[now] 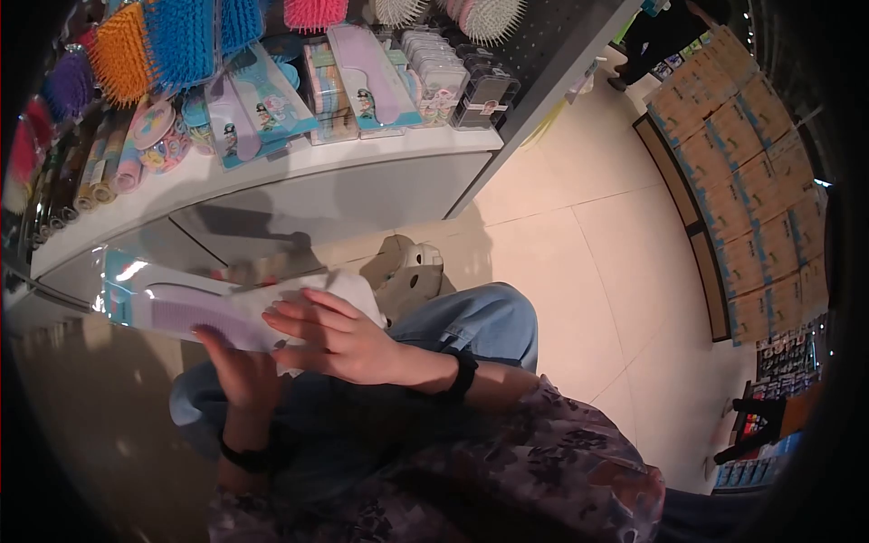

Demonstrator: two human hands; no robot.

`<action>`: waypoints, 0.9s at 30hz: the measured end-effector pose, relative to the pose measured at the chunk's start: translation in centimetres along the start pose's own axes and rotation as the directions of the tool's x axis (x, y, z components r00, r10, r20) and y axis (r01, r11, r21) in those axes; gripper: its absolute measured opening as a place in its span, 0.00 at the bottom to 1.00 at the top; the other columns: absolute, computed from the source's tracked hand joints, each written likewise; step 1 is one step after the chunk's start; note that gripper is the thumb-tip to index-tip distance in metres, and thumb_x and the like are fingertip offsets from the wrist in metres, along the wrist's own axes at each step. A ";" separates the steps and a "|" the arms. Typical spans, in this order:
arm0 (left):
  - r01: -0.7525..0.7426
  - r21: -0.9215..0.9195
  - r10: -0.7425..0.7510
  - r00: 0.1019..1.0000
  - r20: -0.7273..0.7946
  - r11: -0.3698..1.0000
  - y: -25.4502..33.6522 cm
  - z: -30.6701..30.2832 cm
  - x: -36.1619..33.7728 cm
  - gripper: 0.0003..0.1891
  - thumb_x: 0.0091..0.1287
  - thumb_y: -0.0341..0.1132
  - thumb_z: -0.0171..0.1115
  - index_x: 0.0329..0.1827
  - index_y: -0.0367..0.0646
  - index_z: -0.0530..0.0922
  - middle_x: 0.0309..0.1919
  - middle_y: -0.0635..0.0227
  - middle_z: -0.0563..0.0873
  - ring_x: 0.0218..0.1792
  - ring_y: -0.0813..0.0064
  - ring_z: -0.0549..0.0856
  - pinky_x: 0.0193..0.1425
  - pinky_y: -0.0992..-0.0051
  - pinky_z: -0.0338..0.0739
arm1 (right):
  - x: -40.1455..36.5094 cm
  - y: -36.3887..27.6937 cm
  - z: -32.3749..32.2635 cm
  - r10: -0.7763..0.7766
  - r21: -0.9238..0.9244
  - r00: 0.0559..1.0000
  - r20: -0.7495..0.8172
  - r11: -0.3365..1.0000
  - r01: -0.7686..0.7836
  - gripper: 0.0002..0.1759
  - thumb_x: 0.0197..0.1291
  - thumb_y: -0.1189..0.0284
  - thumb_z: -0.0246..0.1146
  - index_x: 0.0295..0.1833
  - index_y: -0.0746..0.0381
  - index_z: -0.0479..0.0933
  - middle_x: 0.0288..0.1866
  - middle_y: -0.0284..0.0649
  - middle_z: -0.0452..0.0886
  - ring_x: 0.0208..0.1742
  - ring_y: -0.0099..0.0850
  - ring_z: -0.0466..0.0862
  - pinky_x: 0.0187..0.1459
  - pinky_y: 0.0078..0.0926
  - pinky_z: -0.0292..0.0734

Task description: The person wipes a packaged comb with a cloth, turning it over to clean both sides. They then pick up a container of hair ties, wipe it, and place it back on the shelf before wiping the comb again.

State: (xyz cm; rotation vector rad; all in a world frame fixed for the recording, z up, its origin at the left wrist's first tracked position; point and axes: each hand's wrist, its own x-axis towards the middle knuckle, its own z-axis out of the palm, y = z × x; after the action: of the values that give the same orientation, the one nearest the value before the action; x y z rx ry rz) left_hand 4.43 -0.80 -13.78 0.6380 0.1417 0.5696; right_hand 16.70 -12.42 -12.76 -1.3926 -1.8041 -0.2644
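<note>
A lilac comb (195,312) in a clear, blue-backed package lies across my lap at an angle, above my knees. My left hand (244,371) is closed on the package from below, its thumb along the comb's edge. Over the package's right end, my right hand (335,339) presses a white cloth (348,290) with its fingers bent. Part of the comb is hidden under the cloth and fingers. Similar packaged lilac combs (367,72) stand on the shelf ahead.
The white shelf (362,149) carries hair ties, boxes and packaged accessories. Bristle brushes (181,41) hang above it. Stacked cartons (742,172) line the right side beyond the tiled floor (561,262). A person's legs (643,45) show at top right, and another person (769,425) at lower right.
</note>
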 end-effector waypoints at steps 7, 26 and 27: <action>-0.121 0.007 0.120 0.990 0.075 0.993 0.1 0.9 0.2 0.34 0.67 0.58 0.37 0.71 0.52 0.45 0.65 0.53 0.60 0.65 0.58 0.62 0.68 0.59 0.53 | -0.1 -0.1 -0.3 0.118 -0.068 0.991 -0.059 0.990 -0.122 0.19 0.45 0.71 0.61 0.47 0.54 0.76 0.60 0.42 0.70 0.63 0.39 0.68 0.66 0.46 0.51; -0.168 0.018 0.169 0.976 -0.140 0.986 0.1 1.1 0.3 0.35 0.65 0.62 0.34 0.71 0.54 0.46 0.63 0.59 0.63 0.63 0.61 0.65 0.65 0.62 0.61 | 0.4 0.4 -0.3 -0.070 -0.052 0.986 0.148 0.996 0.079 0.15 0.50 0.71 0.57 0.46 0.57 0.75 0.60 0.38 0.70 0.65 0.33 0.65 0.67 0.35 0.54; -0.216 -0.042 0.208 0.968 -0.141 0.975 0.1 1.3 0.2 0.34 0.66 0.62 0.34 0.71 0.54 0.46 0.63 0.57 0.63 0.63 0.59 0.65 0.65 0.62 0.60 | 0.4 0.4 -0.3 -0.019 -0.081 0.995 0.099 0.996 0.027 0.14 0.49 0.71 0.58 0.44 0.58 0.74 0.60 0.37 0.70 0.66 0.33 0.64 0.67 0.36 0.54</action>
State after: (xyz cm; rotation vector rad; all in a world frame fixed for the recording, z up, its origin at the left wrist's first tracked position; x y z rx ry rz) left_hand 4.98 -1.31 -12.70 0.5622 0.1854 0.8222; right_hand 17.18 -12.17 -12.47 -1.4650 -1.9095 -0.2892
